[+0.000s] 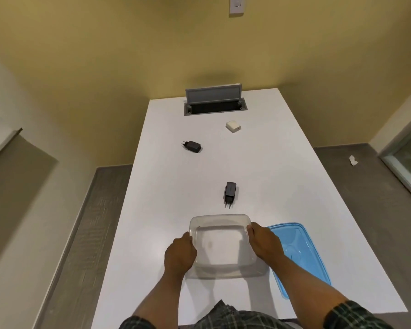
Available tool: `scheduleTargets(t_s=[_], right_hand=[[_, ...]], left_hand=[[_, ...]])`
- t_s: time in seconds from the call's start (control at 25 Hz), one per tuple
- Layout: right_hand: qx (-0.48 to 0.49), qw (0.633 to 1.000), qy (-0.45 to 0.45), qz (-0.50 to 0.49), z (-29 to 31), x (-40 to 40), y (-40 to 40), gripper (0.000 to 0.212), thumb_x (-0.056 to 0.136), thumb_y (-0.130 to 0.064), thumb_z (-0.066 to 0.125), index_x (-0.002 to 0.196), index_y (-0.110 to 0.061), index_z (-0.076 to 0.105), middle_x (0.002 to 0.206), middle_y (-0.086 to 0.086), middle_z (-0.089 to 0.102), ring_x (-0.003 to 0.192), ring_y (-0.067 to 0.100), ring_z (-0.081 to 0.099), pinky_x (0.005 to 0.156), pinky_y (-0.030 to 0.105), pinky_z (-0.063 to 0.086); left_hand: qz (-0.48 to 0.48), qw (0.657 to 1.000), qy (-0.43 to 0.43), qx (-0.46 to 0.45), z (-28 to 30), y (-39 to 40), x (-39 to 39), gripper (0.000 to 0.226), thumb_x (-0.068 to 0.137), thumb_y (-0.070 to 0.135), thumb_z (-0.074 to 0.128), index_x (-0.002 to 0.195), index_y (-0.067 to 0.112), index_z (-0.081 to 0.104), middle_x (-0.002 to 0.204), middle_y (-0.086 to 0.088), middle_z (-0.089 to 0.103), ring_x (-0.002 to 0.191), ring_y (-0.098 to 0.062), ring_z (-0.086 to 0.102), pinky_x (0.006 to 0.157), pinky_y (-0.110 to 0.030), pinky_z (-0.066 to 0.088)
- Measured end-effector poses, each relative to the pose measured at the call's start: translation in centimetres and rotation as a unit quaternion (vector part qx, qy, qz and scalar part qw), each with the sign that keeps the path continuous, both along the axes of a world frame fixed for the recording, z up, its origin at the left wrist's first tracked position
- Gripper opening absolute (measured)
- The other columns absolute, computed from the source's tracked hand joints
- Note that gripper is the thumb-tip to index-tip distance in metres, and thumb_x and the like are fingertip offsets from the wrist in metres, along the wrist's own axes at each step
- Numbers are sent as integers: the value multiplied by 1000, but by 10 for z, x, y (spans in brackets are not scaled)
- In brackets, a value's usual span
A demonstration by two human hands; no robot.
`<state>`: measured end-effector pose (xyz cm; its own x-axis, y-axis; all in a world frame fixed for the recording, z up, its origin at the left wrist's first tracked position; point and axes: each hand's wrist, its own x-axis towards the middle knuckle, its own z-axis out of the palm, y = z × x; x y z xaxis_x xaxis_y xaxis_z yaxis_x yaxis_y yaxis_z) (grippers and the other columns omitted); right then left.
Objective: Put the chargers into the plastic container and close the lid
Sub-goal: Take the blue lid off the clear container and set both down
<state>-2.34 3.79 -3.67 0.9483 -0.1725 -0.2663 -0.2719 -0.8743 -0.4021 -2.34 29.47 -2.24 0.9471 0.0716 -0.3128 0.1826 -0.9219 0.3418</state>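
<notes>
A clear plastic container (220, 219) stands empty on the white table (294, 186) near its front edge. My left hand (180, 254) grips its left rim and my right hand (263, 241) grips its right rim. The blue lid (301, 248) lies flat just right of the container, partly under my right forearm. One black charger (230, 189) lies just beyond the container, prongs toward me. A second black charger (193, 146) lies farther back on the left. A white charger (233, 126) sits at the back right.
An open grey cable hatch (215, 100) is set into the table's far end, its flap standing up. The yellow wall rises behind it. A crumpled white scrap (353, 160) lies on the floor to the right.
</notes>
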Motion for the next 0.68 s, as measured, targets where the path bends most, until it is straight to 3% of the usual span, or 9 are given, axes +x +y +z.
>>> scheduleTargets(t_s=[0.32, 0.52, 0.6, 0.68], right_hand=[[-31, 998, 28, 56, 1, 10, 10, 45, 106, -41, 23, 106, -12, 57, 104, 12, 70, 97, 35, 64, 81, 40, 46], [-104, 993, 12, 59, 0, 13, 2, 58, 103, -53, 22, 99, -16, 66, 96, 8, 72, 91, 32, 67, 77, 37, 50], [-155, 985, -31, 66, 5, 18, -1, 60, 103, -54, 25, 85, -16, 68, 86, 6, 72, 80, 31, 68, 67, 33, 45], [-170, 980, -76, 69, 9, 29, -2, 54, 103, -50, 34, 78, -14, 66, 77, 8, 72, 70, 33, 67, 61, 31, 37]], left_hand=[[16, 1000, 9, 5, 0, 10, 2, 27, 96, 17, 33, 105, 15, 58, 92, -8, 68, 79, -29, 57, 70, -32, 43], [0, 998, 1, 61, -2, 7, 4, 29, 98, 20, 32, 110, 16, 58, 98, -2, 70, 92, -29, 66, 84, -37, 41], [4, 998, -21, 65, -4, 6, 5, 37, 102, 26, 34, 132, 16, 51, 115, -4, 65, 99, -29, 65, 86, -39, 41], [-3, 997, -47, 53, -6, 6, 6, 56, 103, 38, 37, 154, 14, 31, 134, -9, 54, 110, -31, 62, 89, -42, 43]])
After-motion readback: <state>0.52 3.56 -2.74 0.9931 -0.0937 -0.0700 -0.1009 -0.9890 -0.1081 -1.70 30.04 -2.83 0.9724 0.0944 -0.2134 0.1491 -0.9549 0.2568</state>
